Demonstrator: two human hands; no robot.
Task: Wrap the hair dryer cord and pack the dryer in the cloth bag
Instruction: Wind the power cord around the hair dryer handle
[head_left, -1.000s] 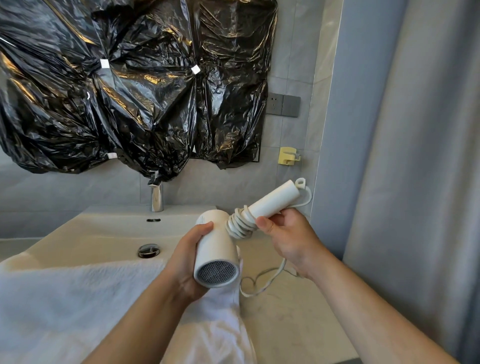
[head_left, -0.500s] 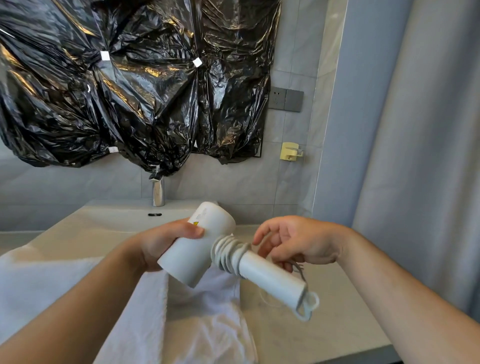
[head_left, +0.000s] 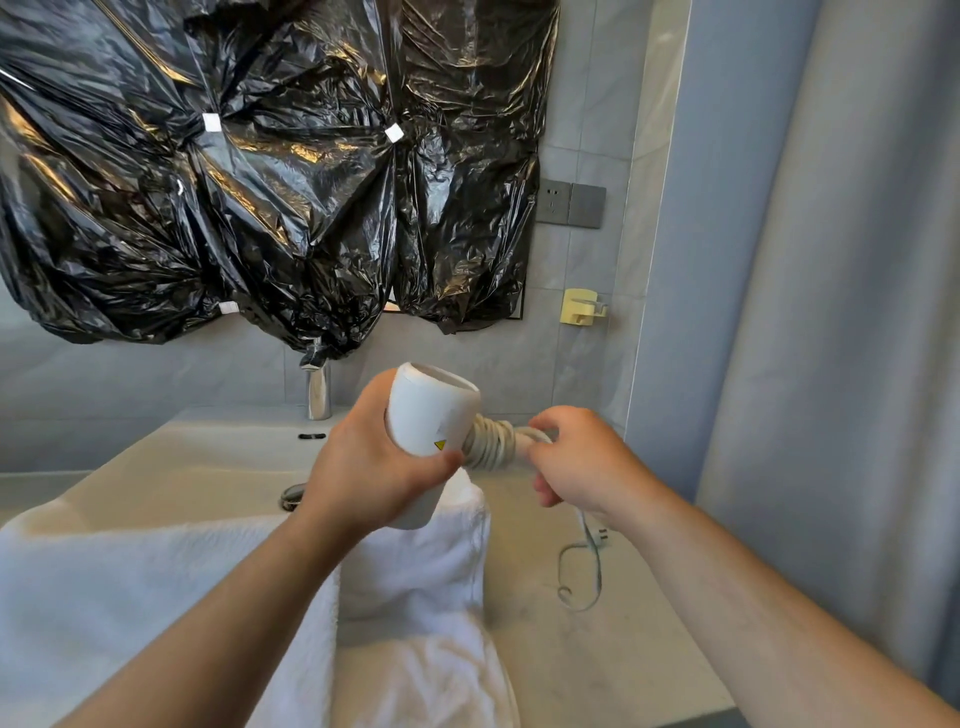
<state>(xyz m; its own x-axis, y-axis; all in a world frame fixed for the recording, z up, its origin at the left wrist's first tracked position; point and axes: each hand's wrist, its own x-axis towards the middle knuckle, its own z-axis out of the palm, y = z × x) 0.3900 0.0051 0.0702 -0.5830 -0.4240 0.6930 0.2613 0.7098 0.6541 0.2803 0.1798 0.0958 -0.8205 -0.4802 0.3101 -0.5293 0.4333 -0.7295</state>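
I hold a white hair dryer (head_left: 431, 410) upright over the counter, its open end facing up and away. My left hand (head_left: 363, 467) grips its barrel. Several turns of white cord (head_left: 491, 441) sit wound around the handle where it meets the barrel. My right hand (head_left: 576, 457) is closed around the handle and cord just right of the coils, hiding the handle. The loose end of the cord with its plug (head_left: 597, 535) hangs below my right hand onto the counter. No cloth bag is recognisable in view.
A white towel (head_left: 156, 597) lies across the counter's front left. Behind it are a sink basin (head_left: 208, 462) with a drain and a chrome tap (head_left: 318, 389). Black plastic sheeting (head_left: 260, 182) covers the wall. A wall socket (head_left: 569, 202) and grey curtain (head_left: 831, 312) are at right.
The dryer has turned: its handle pointed up-right, then down toward me, and now the barrel stands upright. My right hand has closed on the handle and cord. More cord is wound on.
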